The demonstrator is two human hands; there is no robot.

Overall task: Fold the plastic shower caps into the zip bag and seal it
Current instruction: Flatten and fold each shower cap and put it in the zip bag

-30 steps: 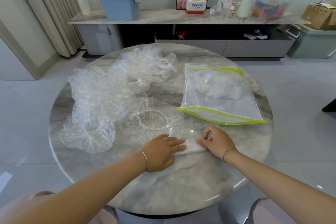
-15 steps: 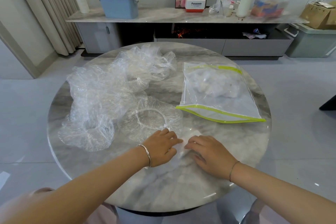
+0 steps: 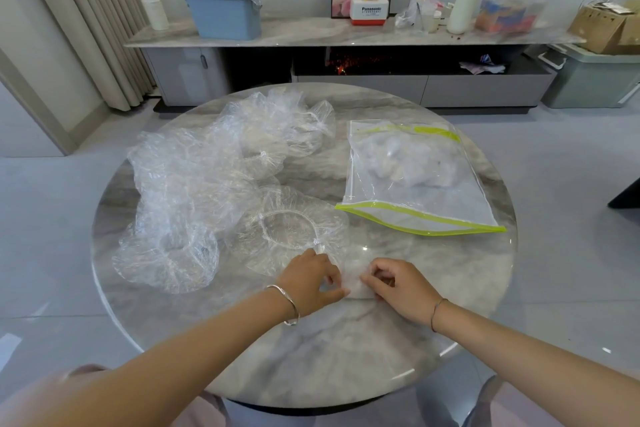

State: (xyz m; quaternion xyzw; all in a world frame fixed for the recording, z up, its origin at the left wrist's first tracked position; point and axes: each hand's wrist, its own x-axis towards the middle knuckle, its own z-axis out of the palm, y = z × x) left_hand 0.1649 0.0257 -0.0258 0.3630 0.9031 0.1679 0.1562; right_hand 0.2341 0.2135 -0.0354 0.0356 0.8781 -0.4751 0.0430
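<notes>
— Holding what, these two hands?

— A folded shower cap (image 3: 351, 282), pressed into a small cloudy pad on the marble desk (image 3: 311, 357). The left hand (image 3: 311, 279) pinches its left edge between thumb and curled fingers. The right hand (image 3: 398, 288) pinches the right edge, fingers curled too. Probably they pin it so the springy plastic cannot unfold.

— Where is it from the zip bag?

— Nearer the person than the zip bag (image 3: 415, 184), slightly left of its green-edged mouth, not touching it. That mouth faces the hands and looks unsealed, likely so the pad can slide straight in. Pale bundles already lie inside, toward the far end.

— And the rest?

— Left of the zip bag, loose shower caps (image 3: 194, 191) lie heaped. One flat shower cap (image 3: 287, 229), nearest the person, reaches the left hand.
</notes>
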